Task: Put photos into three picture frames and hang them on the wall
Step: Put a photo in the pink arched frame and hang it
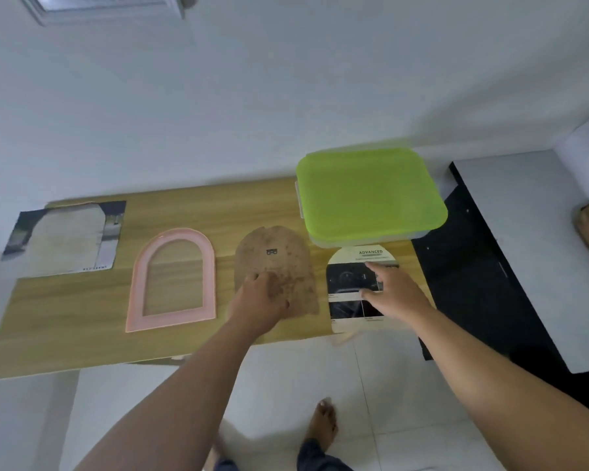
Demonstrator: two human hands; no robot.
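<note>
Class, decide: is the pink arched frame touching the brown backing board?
Apart. The head view shows bare table between the pink arched frame and the brown backing board.

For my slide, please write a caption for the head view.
Left hand on brown backing board, right hand on arched photo, beside pink frame.

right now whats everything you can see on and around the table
pink arched frame: one, pink, flat on the wooden table, left of centre
backing board: one, brown, arched, right of the frame, under the left hand
arched photo cutout: one, cream and black, near the table's right end, under the right hand
cut page: one, dark with an arch-shaped hole, table's far left
lidded box: one, green lid, far right corner
black surface: one, right of the table
bare foot: one, on the white tiled floor
left hand: on the backing board
right hand: fingers on the photo cutout
</note>
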